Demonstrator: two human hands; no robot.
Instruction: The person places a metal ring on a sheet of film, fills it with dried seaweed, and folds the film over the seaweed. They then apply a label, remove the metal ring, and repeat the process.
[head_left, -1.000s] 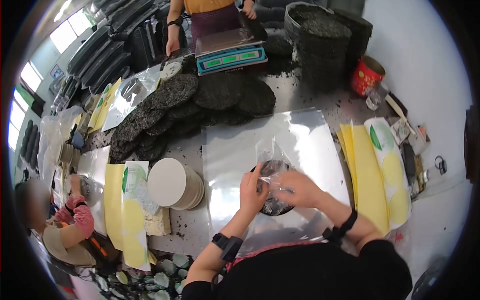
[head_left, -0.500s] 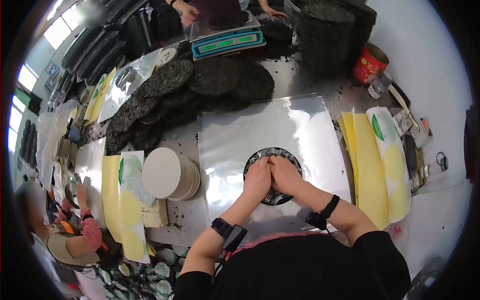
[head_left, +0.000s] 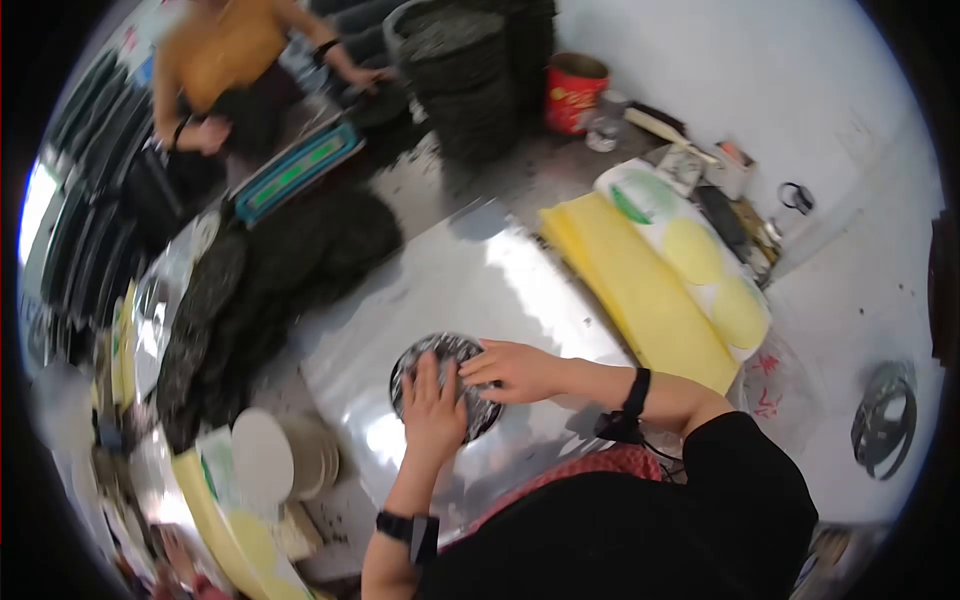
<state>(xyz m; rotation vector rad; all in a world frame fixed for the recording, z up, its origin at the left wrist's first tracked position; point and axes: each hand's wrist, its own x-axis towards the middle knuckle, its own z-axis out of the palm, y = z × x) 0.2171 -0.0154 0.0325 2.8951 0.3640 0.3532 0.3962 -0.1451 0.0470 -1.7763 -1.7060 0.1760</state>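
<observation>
wrapped disc [head_left: 440,352] | under both hands' fingers [head_left: 478,362] | on silver sheet [head_left: 470,280]

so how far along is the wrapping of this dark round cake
Done: the dark cake already looks sealed in clear film, lying on the silver sheet. In hand: the left hand and right hand press down flat on it. Left: the silver sheet is not folded over it, and a blurred pile of bare dark cakes lies beside it.
</observation>
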